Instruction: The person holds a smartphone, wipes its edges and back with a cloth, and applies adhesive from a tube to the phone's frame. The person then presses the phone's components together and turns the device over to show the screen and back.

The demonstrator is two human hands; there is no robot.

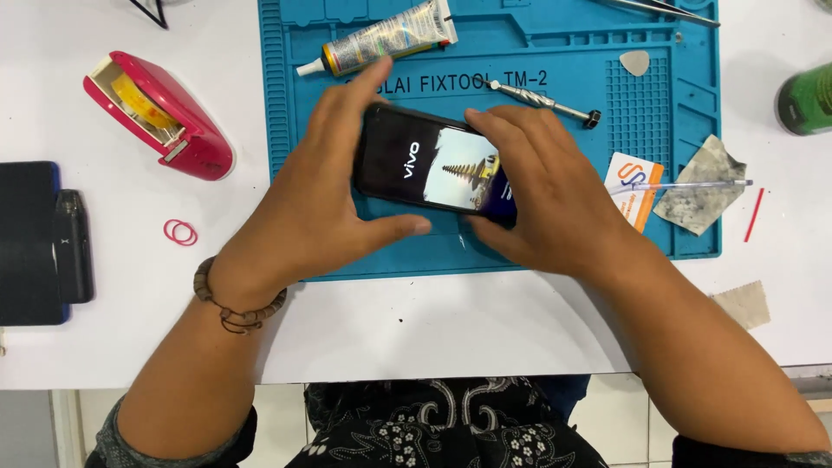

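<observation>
While clamped between left hand point(316, 208) and right hand point(542, 195), both closed on its ends, smartphone point(433, 165) held just above blue work mat point(563, 61). Beyond the grip: glue tube point(381, 39), metal screwdriver point(542, 102). Far left of it: pink tape dispenser point(160, 117).

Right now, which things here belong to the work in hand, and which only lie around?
In use: phone, held by left hand and right hand over the blue mat.

Lying about: glue tube, tape dispenser, screwdriver, pick, pen, rubber bands, cloth.
</observation>
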